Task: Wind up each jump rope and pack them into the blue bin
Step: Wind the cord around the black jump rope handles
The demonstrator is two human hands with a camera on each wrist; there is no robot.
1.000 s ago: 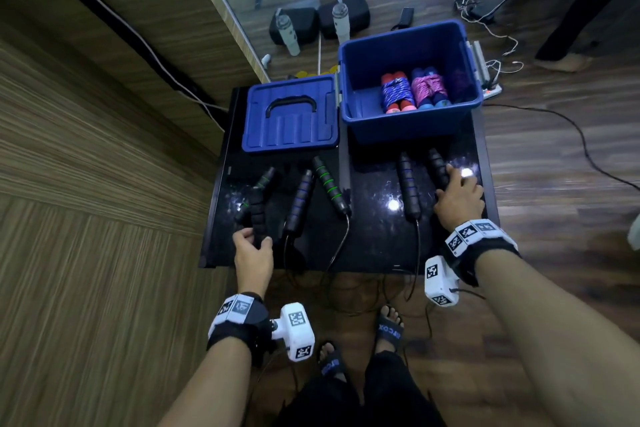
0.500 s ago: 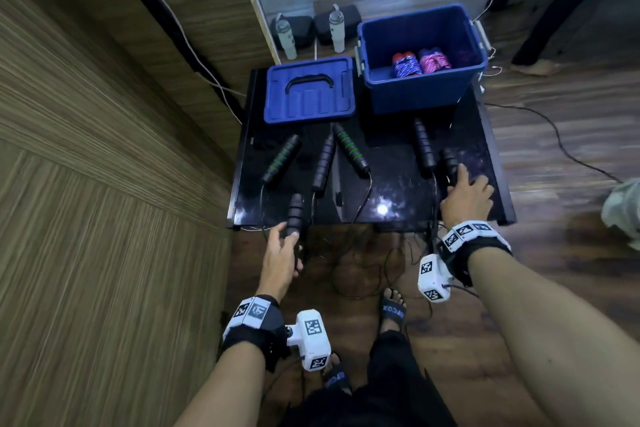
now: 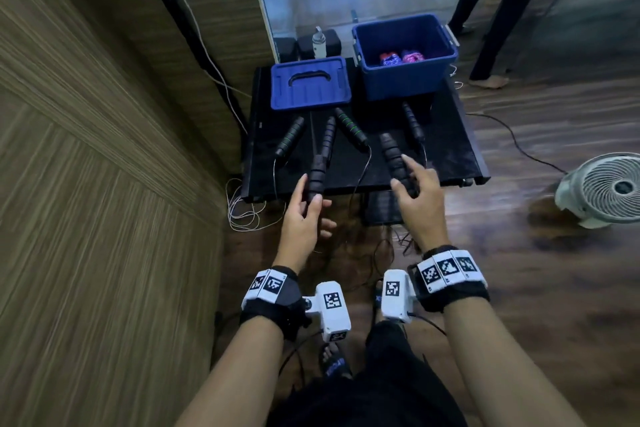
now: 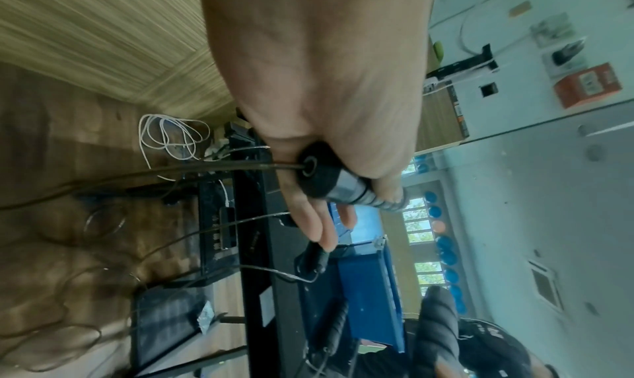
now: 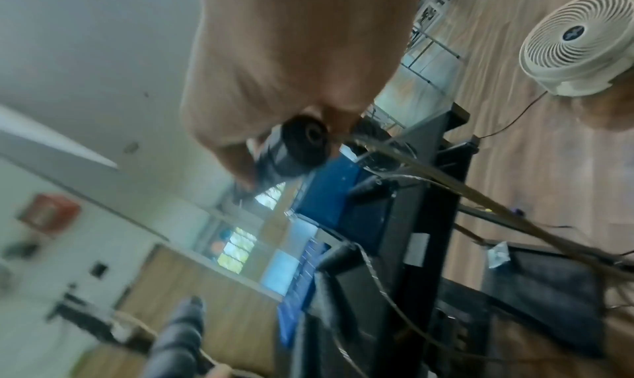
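My left hand (image 3: 304, 215) grips the lower end of a black foam jump-rope handle (image 3: 317, 177), lifted over the table's front edge. In the left wrist view that handle's end cap (image 4: 317, 171) sits in my left hand (image 4: 319, 107), its cord trailing to the floor. My right hand (image 3: 420, 196) grips a second black handle (image 3: 391, 156), whose end cap (image 5: 303, 145) shows in the right wrist view. The blue bin (image 3: 401, 83) stands at the table's back right with two wound ropes (image 3: 401, 58) inside. Several more handles (image 3: 349, 126) lie on the black table (image 3: 450, 156).
The bin's blue lid (image 3: 310, 83) lies at the back left of the table. A white fan (image 3: 606, 189) stands on the floor to the right. Loose cords (image 3: 242, 211) hang and pile under the table front. Another person's legs (image 3: 491, 10) stand behind the bin.
Both hands have lifted a black handle each off the table and drawn back toward me. The view has pulled away from the table.
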